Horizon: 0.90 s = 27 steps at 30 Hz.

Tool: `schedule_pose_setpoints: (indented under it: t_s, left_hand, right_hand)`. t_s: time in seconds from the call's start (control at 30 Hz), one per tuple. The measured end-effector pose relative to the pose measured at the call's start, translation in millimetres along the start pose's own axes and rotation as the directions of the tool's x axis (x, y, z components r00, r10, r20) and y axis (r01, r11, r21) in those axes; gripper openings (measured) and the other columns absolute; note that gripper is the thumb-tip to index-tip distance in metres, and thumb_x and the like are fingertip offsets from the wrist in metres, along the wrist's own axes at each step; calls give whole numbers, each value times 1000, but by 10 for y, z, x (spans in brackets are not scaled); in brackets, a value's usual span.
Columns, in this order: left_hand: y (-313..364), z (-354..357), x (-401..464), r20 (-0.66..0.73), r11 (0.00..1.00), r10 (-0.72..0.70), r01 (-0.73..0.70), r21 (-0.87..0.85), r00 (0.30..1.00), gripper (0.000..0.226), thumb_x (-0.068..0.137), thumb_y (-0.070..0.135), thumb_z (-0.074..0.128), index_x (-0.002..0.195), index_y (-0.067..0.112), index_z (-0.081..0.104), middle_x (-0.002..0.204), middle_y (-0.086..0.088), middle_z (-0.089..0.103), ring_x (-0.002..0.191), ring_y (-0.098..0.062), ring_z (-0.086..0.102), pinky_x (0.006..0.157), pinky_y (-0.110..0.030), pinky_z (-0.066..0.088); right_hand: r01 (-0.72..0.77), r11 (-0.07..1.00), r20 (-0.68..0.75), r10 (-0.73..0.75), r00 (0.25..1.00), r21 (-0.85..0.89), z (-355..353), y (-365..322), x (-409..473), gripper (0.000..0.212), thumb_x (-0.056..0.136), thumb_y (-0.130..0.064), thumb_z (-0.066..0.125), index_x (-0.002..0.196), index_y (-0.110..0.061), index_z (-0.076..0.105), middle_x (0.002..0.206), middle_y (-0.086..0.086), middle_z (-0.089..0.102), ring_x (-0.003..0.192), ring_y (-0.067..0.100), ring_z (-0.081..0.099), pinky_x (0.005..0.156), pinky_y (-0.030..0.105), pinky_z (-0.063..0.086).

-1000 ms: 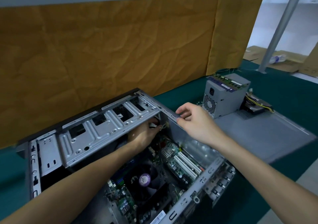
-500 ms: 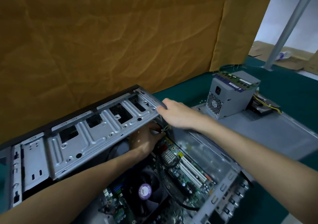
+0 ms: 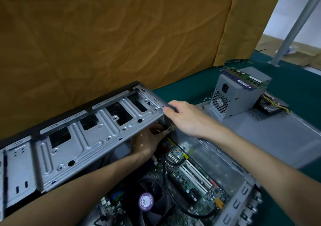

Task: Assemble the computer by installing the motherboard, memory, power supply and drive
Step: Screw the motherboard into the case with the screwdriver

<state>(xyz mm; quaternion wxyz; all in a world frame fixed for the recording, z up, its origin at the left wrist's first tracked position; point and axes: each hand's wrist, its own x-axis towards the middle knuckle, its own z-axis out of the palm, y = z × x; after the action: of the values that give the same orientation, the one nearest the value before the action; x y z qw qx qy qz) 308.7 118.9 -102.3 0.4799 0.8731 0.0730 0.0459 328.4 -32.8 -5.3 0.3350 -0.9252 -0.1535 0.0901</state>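
At the left, the grey metal drive cage (image 3: 83, 149) is seen tilted up over the open computer case (image 3: 231, 206). Beneath its right end the left hand (image 3: 147, 144) is reached into the case, fingers curled around something small near the cables; what is gripped cannot be told. Below it, the motherboard (image 3: 189, 179) is seated in the case floor, its black cooler fan (image 3: 147, 203) with a purple sticker in view. The cage's top right corner is gripped by the right hand (image 3: 187, 118), thumb under the edge. Further right, the power supply (image 3: 238, 95) is stood on the grey side panel (image 3: 278, 135), well apart from the case, with memory sticks (image 3: 246, 76) laid on top. Behind it a drive (image 3: 272, 106) is glimpsed on the green table (image 3: 187, 86).
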Motion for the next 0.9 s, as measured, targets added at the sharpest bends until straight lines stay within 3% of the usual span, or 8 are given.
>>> schedule_pose_setpoints:
  t_s: [0.13,0.2,0.3,0.37,0.6,0.73,0.9]
  left_hand:
    - [-61,-5,38,51,1000,-2,2,-3,999,25,84,33,82,94,11,76,91,5,73,78,-2,62,61,-2,40]
    - [-75,-26,40,84,999,31,-30,-17,996,20,86,29,81,93,10,76,86,11,69,76,1,60,63,-2,41]
    - [-108,-70,56,125,996,93,-91,-25,988,9,89,27,78,83,24,72,82,20,65,77,2,61,66,-5,43]
    - [-124,-85,63,142,993,114,-113,-13,983,8,91,27,77,84,25,72,86,16,68,80,-1,62,68,-7,43]
    - [-97,-38,31,70,992,74,-66,-110,995,8,89,22,79,87,22,72,84,19,66,79,7,59,66,0,42]
    - [-67,5,-17,60,994,103,-102,-26,993,9,89,25,79,88,17,75,78,22,63,65,15,59,59,0,39]
    - [-91,-17,-26,59,987,138,-143,80,989,11,89,34,78,89,23,76,86,16,71,75,6,62,61,-8,38]
  right_hand:
    - [18,998,-14,-19,1000,-67,11,-17,-4,41,105,-50,37,84,-16,45,72,2,54,65,21,51,59,37,36]
    - [16,998,-14,-17,1000,-68,4,-22,-3,43,105,-51,37,88,-13,47,73,3,54,64,21,50,59,37,35]
    - [15,998,-10,-16,1000,-63,1,-29,-2,42,105,-51,37,91,-14,51,73,3,56,63,21,50,58,36,36]
    - [15,998,-6,-16,1000,-64,1,-31,-3,39,105,-51,37,88,-18,50,72,1,56,61,21,49,56,35,35]
    - [4,997,-2,-4,1000,-79,-3,-33,-10,41,105,-52,36,92,-16,51,75,2,56,63,22,49,57,35,35]
    - [13,997,-3,-13,1000,-70,-15,-48,-19,41,105,-50,37,89,-14,50,74,3,56,62,21,49,57,35,34]
    - [25,998,11,-25,1000,-51,-19,-48,-29,38,106,-48,37,82,-20,45,73,1,52,62,21,46,56,35,33]
